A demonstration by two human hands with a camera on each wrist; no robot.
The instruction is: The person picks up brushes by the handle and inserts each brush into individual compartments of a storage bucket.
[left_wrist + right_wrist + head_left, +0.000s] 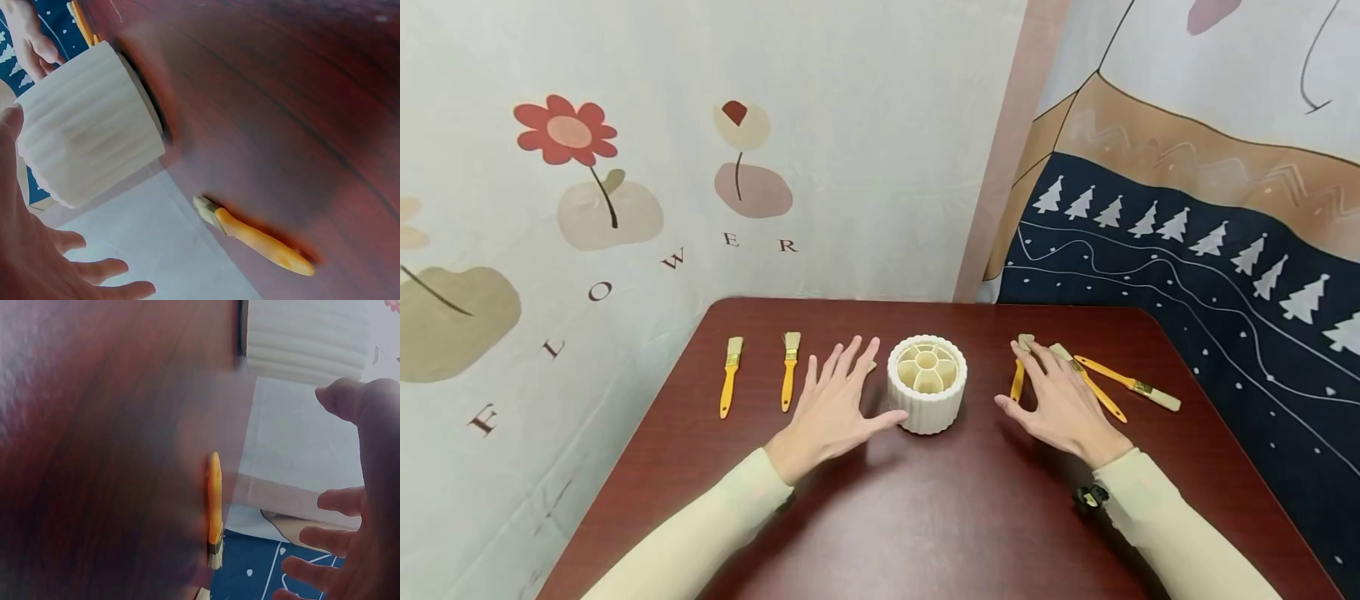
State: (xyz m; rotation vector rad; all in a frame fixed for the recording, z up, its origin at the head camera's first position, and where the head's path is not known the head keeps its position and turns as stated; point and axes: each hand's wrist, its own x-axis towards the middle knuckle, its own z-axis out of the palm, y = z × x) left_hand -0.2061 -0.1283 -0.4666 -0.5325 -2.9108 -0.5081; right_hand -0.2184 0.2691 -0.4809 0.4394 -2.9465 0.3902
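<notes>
- The left hand lay flat over the dark red table with its fingers spread wide and straight, gripping nothing; its thumb pointed toward the white ribbed holder and its tip sat just beside the holder's wall — whether it touched, the pictures did not show.
- The holder stood upright between the two hands, its top divided into petal-shaped compartments around a round middle one.
- Just beyond the left fingertips a bit of a pale brush tip peeked out, mostly hidden by them.
- Further out past the little-finger side lay two yellow-handled brushes, the nearer brush and the outer brush, side by side, bristles pointing away from the person.
- In the left wrist view one such brush lay on the table apart from the splayed fingers.
- The right hand was also open, fingers straight and fanned, palm down and holding nothing.
- An orange brush lay under its index finger, bristles past the fingertip — contact could not be told.
- Two more brushes, the crossed brush and the far brush, lay just past the little-finger side, their handles angled across each other.
</notes>
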